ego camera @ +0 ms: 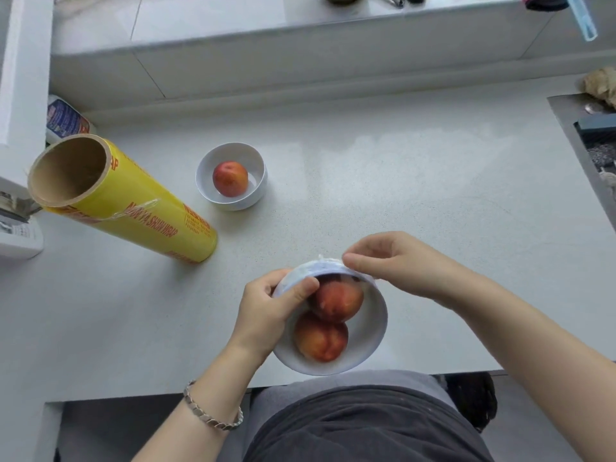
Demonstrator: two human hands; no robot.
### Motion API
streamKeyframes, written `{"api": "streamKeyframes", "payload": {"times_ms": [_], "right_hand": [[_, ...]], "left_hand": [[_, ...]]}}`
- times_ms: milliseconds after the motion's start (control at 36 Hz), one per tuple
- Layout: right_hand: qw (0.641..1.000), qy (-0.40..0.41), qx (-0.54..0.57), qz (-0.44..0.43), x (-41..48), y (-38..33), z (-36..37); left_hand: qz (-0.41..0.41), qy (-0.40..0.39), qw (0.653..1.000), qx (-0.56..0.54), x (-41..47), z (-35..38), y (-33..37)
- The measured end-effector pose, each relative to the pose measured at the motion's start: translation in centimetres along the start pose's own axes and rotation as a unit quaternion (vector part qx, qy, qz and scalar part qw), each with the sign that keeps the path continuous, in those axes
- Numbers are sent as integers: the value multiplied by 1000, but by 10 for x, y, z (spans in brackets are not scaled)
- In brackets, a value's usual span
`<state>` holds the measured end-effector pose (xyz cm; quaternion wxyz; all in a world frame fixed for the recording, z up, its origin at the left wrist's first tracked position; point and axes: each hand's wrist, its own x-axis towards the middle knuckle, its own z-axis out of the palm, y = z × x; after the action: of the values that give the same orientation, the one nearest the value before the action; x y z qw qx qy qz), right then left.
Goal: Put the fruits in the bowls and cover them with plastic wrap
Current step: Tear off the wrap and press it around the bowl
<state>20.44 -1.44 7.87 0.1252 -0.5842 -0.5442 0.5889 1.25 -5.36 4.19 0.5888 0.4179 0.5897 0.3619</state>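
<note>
A white bowl (366, 341) near the counter's front edge holds two red-orange fruits (321, 338), and it is tilted toward me. Clear plastic wrap (310, 271) lies bunched over its far rim. My left hand (270, 311) grips the bowl's left rim, thumb over the wrap. My right hand (396, 261) pinches the wrap at the far rim. A second white bowl (233, 201) farther back on the left holds one fruit (230, 178) and is uncovered. A yellow roll of plastic wrap (133, 208) lies on the counter at the left.
A white packet with blue print (66, 120) lies behind the roll. A white appliance (16, 228) sits at the left edge. A sink (596, 141) is at the right. A raised ledge (300, 45) runs along the back.
</note>
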Motion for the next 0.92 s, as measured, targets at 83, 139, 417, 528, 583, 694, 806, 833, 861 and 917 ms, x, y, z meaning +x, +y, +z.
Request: {"api": "streamKeyframes", "payload": {"times_ms": [83,139,417,528,583,694,806,833,861,917], "right_hand": [[999,-16,-47,-3,4,-9,1],[997,-22,-70,-11,6,-14,1],[995,-74,56,37,6,-14,-1],[989,-59,112,72,9,-10,-2],[989,-61,109,83,10,-10,-2],[991,-45,79,96,11,-10,-5],[988,-66,89,110,10,-13,-5],[987,-76,87,110,11,-13,-5],[988,-81,76,106,11,-15,-4],[993,-79,26,81,11,-15,-2]], "left_hand": [[15,-9,1000,16,0,-1,3],[17,-16,999,22,-1,-1,5],[36,-59,996,53,-5,-7,8],[45,-66,995,56,-5,-7,10],[46,-62,996,52,-5,-6,10],[42,-56,997,42,-4,-6,11],[43,-53,997,43,-2,-8,13],[42,-55,996,46,-2,-9,13],[40,-58,996,51,-1,-9,13],[37,-65,995,64,0,-10,12]]}}
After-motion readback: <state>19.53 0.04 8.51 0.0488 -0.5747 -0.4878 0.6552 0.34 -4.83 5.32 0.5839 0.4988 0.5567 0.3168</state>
